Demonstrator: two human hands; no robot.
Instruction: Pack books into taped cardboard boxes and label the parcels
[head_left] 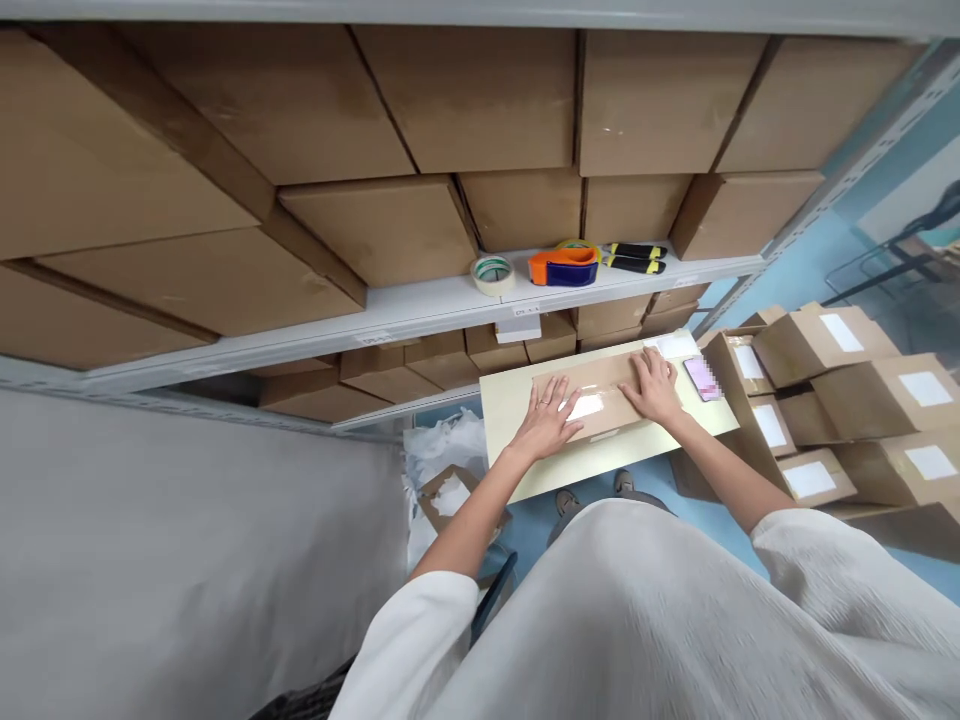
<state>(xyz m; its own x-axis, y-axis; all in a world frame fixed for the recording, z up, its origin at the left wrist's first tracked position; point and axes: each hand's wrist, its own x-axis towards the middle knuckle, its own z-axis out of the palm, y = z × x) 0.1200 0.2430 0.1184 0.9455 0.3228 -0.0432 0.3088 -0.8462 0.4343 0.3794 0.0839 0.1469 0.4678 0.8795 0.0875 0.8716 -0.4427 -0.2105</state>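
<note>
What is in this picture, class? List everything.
Shelving: 1, grey, above
Shelved boxes: many, brown, on shelving
Tape roll: 1, cream, on shelving
Tape dispenser: 1, orange-blue, beside roll
Yellow ring: 1, yellow, behind dispenser
Handles: 2, black-yellow, beside dispenser
Table: 1, pale yellow, centre
Closed box: 1, brown, on table
Phone: 1, pink screen, table's right end
Paper: 1, white, beside phone
Stacked boxes: several, brown, right
Open box: 1, brown, left of table
Sheeting: count unclear, white, behind open box
Floor: 1, blue, below table
Large surface: 1, grey, left
Shoes: 2, greyish, below table
Shirt: 1, white, bottom
Left grip: 1, bare, closed box's left end
Right grip: 1, bare, closed box's right end
</note>
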